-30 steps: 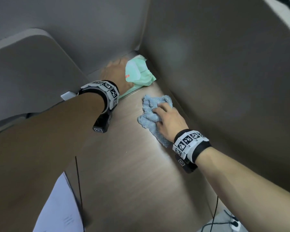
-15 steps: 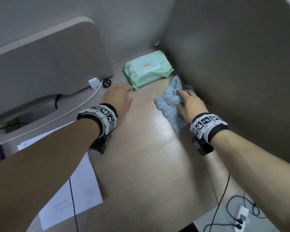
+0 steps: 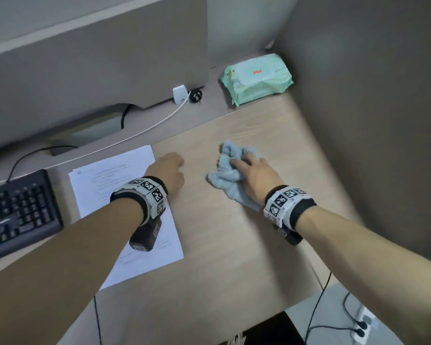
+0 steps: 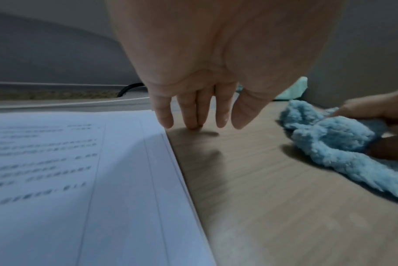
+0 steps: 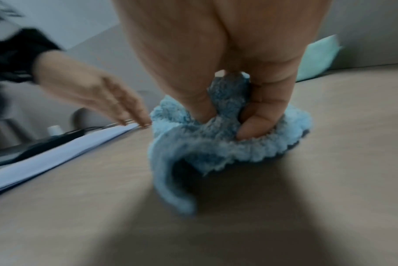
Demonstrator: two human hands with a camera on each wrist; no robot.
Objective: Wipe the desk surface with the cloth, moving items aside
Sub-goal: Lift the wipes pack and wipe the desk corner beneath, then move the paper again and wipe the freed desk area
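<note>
A crumpled light blue cloth (image 3: 224, 176) lies on the wooden desk (image 3: 234, 245), right of centre. My right hand (image 3: 237, 163) presses down on it, and in the right wrist view the thumb and fingers of this right hand (image 5: 225, 124) are curled into a bunched fold of the cloth (image 5: 216, 153). My left hand (image 3: 177, 161) is empty, with straight fingers. Its fingertips (image 4: 193, 125) touch the desk just past the right edge of a stack of printed papers (image 4: 79, 180). The cloth (image 4: 330, 144) lies a short way to the right of that hand.
A green pack of wet wipes (image 3: 256, 78) sits in the far right corner against the partition. The printed papers (image 3: 125, 207) lie under my left wrist. A black keyboard (image 3: 18, 210) is at the far left. A white cable (image 3: 144, 130) runs along the back ledge.
My left hand let go of the wipes pack and drew back to the papers' edge. My right hand dragged the cloth from the far corner toward me and leftward.
</note>
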